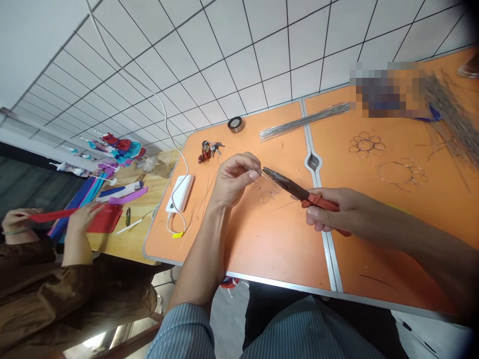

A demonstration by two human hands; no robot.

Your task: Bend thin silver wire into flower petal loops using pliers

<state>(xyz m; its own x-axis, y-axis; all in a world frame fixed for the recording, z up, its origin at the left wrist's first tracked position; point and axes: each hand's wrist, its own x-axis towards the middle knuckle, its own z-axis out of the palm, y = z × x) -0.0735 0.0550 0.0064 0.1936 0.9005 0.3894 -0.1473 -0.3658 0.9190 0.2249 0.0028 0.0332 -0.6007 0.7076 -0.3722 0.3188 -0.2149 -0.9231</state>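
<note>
Thin wire bent into a loop shape hangs from my left hand, whose thumb and forefinger pinch it above the orange table. My right hand is wrapped round the red handles of a pair of pliers. The dark jaws point left and lie right by my left fingertips, at the wire. Whether the jaws grip the wire is too small to tell. On the table's right half lie a flower-shaped wire piece and a larger wire ring with loops.
Straight wires lie bundled at the back, near a tape roll and keys. A white power strip with its cord is at the left. Another person's hands hold red ribbon at the wooden table.
</note>
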